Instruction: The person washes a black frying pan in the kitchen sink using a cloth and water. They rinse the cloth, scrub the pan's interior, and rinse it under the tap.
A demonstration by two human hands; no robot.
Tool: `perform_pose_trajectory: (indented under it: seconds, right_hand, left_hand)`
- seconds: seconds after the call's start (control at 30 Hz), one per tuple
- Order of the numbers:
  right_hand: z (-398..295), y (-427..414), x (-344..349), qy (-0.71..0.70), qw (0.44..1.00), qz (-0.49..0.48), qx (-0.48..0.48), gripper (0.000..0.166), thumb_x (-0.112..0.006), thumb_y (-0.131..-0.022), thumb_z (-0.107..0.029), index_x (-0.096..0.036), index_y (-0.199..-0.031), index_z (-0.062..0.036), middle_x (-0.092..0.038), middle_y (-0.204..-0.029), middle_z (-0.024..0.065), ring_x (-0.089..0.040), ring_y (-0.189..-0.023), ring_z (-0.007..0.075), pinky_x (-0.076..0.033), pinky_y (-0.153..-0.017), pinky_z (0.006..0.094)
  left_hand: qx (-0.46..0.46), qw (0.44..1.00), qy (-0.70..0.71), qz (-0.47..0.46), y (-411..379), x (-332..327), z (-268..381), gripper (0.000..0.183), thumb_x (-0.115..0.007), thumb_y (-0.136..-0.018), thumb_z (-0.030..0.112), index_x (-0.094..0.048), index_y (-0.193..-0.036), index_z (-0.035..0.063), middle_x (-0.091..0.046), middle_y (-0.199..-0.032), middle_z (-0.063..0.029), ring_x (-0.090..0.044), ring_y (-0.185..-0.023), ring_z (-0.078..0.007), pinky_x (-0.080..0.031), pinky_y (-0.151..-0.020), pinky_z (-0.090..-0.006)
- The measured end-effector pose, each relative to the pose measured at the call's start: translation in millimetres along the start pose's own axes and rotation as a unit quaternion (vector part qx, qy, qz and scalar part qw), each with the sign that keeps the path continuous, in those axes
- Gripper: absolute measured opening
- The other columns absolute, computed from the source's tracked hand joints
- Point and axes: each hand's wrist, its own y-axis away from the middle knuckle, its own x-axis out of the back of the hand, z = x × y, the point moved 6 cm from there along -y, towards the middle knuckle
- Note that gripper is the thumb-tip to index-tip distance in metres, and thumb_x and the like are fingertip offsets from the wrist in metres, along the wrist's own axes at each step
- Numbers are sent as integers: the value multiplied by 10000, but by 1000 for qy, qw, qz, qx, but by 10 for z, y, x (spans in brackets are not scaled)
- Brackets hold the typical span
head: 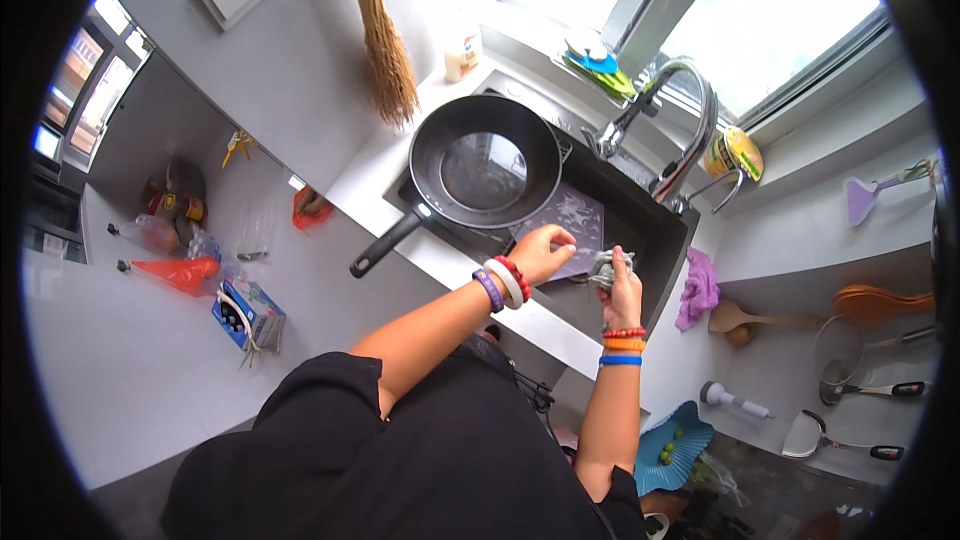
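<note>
My right hand grips a crumpled grey-green cloth above the sink. To its left, my left hand hovers over a purple cutting board with its fingers curled. Whether those fingers pinch anything is hard to see. The board lies wet in the dark sink basin, partly beneath a black frying pan. That pan rests over the sink's left side, and its handle juts past the counter's front edge. Behind the basin rises a chrome gooseneck faucet.
A straw brush hangs at the left wall near a soap bottle. On the right are a purple cloth, hanging utensils and a blue fluted dish with small green fruits. Bags and a box stand at left.
</note>
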Motion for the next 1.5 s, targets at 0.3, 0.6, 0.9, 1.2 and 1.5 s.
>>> perform_pose_trajectory:
  seconds: [0.3,0.6,0.9,1.2,1.5]
  right_hand:
    - [-597,612,-957,171,945,-34,278,182,-667,-820,-131,-602,-941,-11,-605,-840,-1,-531,-713,48,-434,-642,199]
    - [-591,1136,-1406,334,893,22,302,299,-693,-813,-231,-596,-955,14,-653,-795,52,-575,-706,68,-465,-623,221]
    - [-600,1126,-1422,347,833,136,410,349,-466,-954,-305,-609,-906,9,-599,-712,43,-504,-617,72,-413,-545,274]
    - [-648,1486,-2072,455,776,24,436,267,-494,-930,-247,-611,-992,-16,-582,-873,141,-591,-747,273,-473,-661,323]
    - [-745,1866,-2396,460,643,80,608,401,-425,-934,-319,-612,-1091,-1,-607,-1049,144,-562,-969,300,-413,-870,383]
  left_hand:
    - [4,968,233,-95,171,446,249,177,-564,-889,130,-582,-1026,21,-629,-937,-38,-595,-819,-93,-500,-691,-234]
    - [141,868,450,-153,436,731,292,259,-528,-913,344,-549,-1016,107,-588,-949,-8,-550,-842,-105,-450,-710,-263]
    - [60,961,265,54,193,1151,50,293,-697,-800,272,-565,-846,15,-587,-724,-36,-541,-618,-91,-454,-527,-212]
    - [120,928,328,-127,424,962,43,232,-565,-889,249,-609,-961,33,-622,-877,-51,-586,-733,-117,-486,-642,-264]
    - [-105,753,577,-298,800,964,453,306,-362,-965,186,-457,-1225,56,-541,-1149,-75,-534,-1049,-159,-440,-917,-293]
